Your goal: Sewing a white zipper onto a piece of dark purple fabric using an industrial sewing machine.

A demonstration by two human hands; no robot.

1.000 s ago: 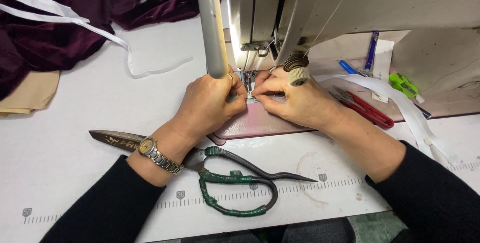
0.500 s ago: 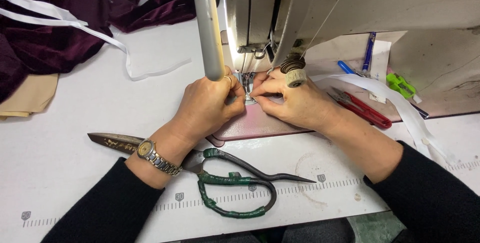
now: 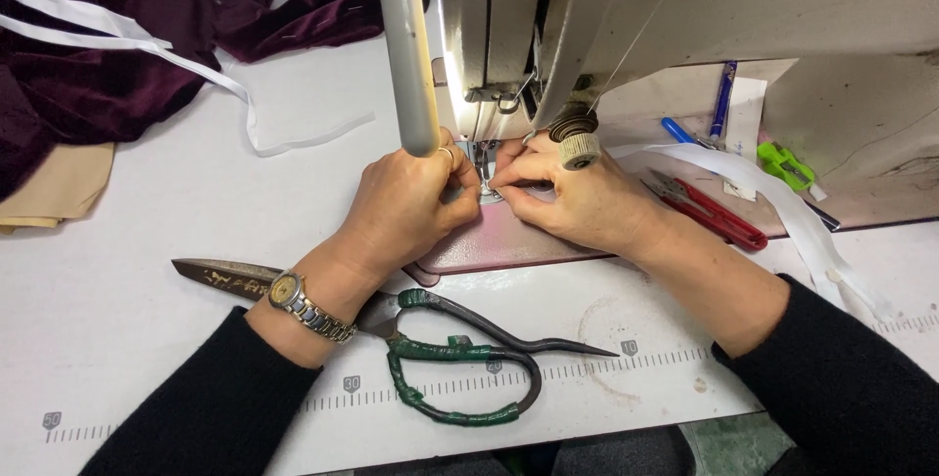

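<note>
My left hand [image 3: 406, 204] and my right hand [image 3: 572, 197] meet under the head of a cream sewing machine [image 3: 685, 26], fingertips pinched together at the needle and presser foot [image 3: 484, 178]. What the fingers pinch is too small to make out. Both hands rest on the pinkish machine bed plate [image 3: 489, 246]. My left wrist wears a metal watch [image 3: 289, 292]. Both sleeves are black.
Large tailor's scissors [image 3: 460, 359] with green-wrapped handles lie under my left forearm. Red pliers [image 3: 719, 222], blue pens [image 3: 724, 94] and a green clip [image 3: 782, 163] sit at the right. White tape [image 3: 782, 202] trails right. Dark purple velvet [image 3: 88, 65] is heaped at the back left.
The hands have stayed at the needle; the view has shifted slightly. Fingers have adjusted a little.
</note>
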